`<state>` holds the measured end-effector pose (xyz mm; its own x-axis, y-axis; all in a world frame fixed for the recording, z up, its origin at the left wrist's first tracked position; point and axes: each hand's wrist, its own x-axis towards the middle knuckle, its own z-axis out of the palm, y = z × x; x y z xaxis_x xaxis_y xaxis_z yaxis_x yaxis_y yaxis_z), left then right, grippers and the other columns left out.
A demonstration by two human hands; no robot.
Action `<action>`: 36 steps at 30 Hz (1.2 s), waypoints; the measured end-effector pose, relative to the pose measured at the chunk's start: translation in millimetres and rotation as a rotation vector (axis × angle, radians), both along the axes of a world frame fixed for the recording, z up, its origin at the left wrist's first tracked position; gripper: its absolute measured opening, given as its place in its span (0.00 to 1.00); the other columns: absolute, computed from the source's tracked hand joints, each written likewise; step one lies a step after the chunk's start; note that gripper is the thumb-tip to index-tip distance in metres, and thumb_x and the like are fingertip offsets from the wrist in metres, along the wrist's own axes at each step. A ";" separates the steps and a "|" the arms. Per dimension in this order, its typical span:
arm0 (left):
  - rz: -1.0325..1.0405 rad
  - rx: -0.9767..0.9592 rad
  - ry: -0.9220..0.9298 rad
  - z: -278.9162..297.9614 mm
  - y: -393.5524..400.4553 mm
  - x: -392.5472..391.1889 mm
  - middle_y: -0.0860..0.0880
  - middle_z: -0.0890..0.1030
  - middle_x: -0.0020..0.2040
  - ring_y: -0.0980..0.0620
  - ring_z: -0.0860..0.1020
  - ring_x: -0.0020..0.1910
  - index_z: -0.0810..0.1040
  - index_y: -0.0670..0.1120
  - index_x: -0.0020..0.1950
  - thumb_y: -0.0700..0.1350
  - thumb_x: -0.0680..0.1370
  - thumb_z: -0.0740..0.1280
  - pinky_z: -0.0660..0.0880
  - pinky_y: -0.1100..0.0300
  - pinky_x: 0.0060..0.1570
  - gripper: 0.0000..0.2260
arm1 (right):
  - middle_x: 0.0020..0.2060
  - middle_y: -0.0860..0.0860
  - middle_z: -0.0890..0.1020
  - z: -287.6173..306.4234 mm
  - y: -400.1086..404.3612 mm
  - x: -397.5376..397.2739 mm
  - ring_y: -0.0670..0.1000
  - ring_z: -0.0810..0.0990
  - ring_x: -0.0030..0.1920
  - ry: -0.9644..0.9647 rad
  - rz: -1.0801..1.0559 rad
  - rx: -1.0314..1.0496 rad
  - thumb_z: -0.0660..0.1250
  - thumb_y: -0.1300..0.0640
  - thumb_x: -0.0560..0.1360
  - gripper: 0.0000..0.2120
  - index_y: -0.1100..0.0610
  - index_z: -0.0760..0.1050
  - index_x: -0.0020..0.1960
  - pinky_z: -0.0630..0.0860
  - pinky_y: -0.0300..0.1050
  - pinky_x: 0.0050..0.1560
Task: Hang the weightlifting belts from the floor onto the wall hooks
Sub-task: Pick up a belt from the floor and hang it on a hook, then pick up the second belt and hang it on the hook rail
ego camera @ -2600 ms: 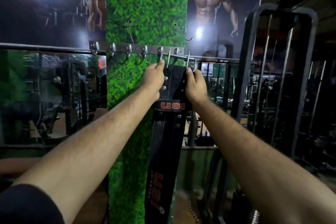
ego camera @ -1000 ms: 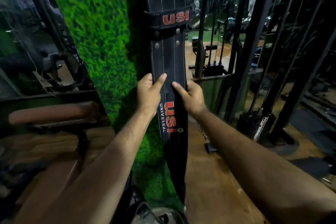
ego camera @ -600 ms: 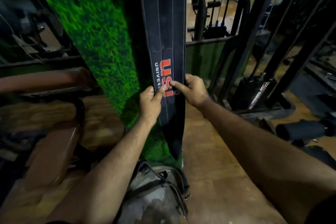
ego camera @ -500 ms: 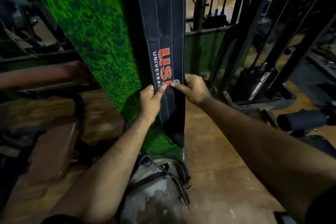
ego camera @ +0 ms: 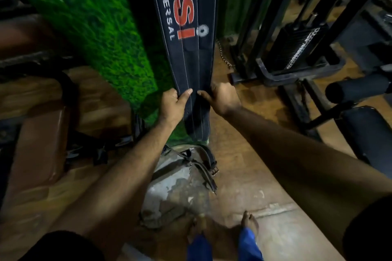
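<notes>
Feet: my 2 bare feet (ego camera: 250, 221) stand on the brown floor (ego camera: 244, 176), just behind the pile.
Floor pile: 1 worn belt (ego camera: 203, 163) with a buckle lies curled on a camouflage bag (ego camera: 169, 178) below the wall, not yet hung.
Left hand: my left hand (ego camera: 172, 105) pinches the hanging belt's left edge, thumb on the front face.
Right hand: my right hand (ego camera: 222, 97) grips the right edge likewise, thumb laid across the face; I judge both are there so the strap drops straight.
Hanging belt: the black belt (ego camera: 191, 48), lettered in red, hangs flat against the green turf panel (ego camera: 95, 27); its hook is out of view.
Beyond: a black weight-stack machine (ego camera: 297, 48) stands to the right.
</notes>
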<state>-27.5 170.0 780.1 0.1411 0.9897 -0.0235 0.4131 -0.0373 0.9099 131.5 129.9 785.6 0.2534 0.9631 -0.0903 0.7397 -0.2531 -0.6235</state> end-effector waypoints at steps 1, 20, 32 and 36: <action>-0.013 -0.001 0.009 -7.6 0.2 0.0 0.52 0.69 0.27 0.65 0.69 0.22 0.66 0.46 0.31 0.42 0.78 0.72 0.63 0.72 0.27 0.20 | 0.47 0.55 0.86 -6.7 -2.4 -2.9 0.53 0.86 0.46 -0.003 -0.007 -0.009 0.67 0.41 0.79 0.18 0.57 0.80 0.53 0.84 0.52 0.45; -0.025 -0.447 0.327 -142.8 -82.3 -63.8 0.46 0.75 0.30 0.48 0.74 0.33 0.77 0.42 0.35 0.47 0.81 0.66 0.69 0.58 0.35 0.16 | 0.54 0.55 0.83 -123.2 -113.9 -62.5 0.56 0.82 0.52 0.489 -0.526 -0.483 0.73 0.47 0.76 0.19 0.55 0.77 0.62 0.81 0.50 0.55; -0.117 -0.666 0.229 -234.2 -181.6 -70.0 0.38 0.84 0.36 0.40 0.83 0.35 0.79 0.47 0.35 0.47 0.76 0.68 0.80 0.47 0.40 0.11 | 0.37 0.56 0.79 -217.3 -174.9 -67.9 0.52 0.74 0.31 0.886 -0.384 -0.680 0.68 0.61 0.80 0.05 0.62 0.79 0.46 0.69 0.46 0.35; -0.105 -0.668 0.173 -256.3 -187.6 -70.0 0.38 0.84 0.38 0.44 0.81 0.35 0.80 0.44 0.39 0.42 0.79 0.69 0.80 0.47 0.41 0.09 | 0.36 0.57 0.76 -248.9 -178.6 -72.4 0.52 0.72 0.31 0.917 -0.441 -0.708 0.64 0.62 0.82 0.08 0.61 0.76 0.44 0.66 0.43 0.35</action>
